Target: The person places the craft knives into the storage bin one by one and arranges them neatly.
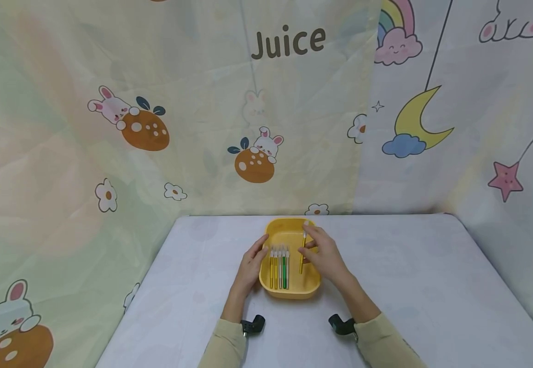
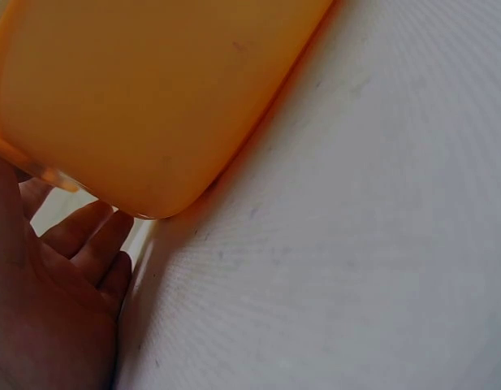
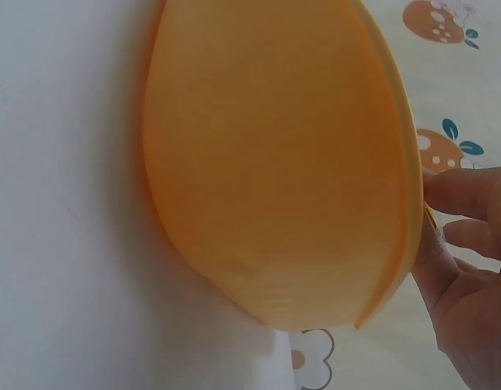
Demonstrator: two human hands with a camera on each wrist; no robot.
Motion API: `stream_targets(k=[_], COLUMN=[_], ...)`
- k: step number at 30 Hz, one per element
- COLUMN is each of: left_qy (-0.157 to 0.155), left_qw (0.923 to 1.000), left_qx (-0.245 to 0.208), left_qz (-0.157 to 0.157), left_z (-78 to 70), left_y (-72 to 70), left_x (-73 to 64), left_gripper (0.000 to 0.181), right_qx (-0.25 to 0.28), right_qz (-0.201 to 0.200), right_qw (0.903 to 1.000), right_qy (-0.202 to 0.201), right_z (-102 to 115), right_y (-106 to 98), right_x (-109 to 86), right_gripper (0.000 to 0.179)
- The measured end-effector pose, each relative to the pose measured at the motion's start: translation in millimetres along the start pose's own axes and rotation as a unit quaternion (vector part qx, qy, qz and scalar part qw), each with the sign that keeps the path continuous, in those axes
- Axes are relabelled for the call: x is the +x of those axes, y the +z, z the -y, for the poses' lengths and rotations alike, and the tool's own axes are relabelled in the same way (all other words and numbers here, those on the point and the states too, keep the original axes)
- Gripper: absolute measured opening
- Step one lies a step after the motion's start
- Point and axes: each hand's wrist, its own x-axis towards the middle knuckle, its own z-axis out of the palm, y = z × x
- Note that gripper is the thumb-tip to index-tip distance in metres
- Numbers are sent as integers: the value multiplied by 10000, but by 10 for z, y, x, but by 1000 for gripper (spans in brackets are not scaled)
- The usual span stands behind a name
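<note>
A yellow tray (image 1: 294,293) with rounded corners stands on the white table. Several slim pencils (image 1: 279,270) in yellow, white and green, with pale tips, lie side by side in its left half. My right hand (image 1: 325,255) is over the tray's right side and pinches a yellow pencil (image 1: 302,258), tip pointing away from me. In the right wrist view the tray's wall (image 3: 274,162) covers most of that pencil. Along the left rim rests my left hand (image 1: 250,266); its loosely extended fingers (image 2: 100,248) touch the tray from outside.
The white table (image 1: 423,286) reaches out to both sides of the tray. A printed cloth (image 1: 202,168) hangs behind its far edge. Small black wrist cameras (image 1: 253,325) sit at both sleeves.
</note>
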Motion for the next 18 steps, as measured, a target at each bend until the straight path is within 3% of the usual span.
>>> stream_targets(k=[18], left_qy=[-46], left_qw=[10000], left_qx=[-21], left_qz=[4], left_z=[1], left_y=[2], left_x=[3], left_gripper=[46], right_qx=[-659], right_qz=[280], right_qw=[9962], right_qy=[489], right_z=[8], right_y=[189], right_x=[43], right_gripper=[74])
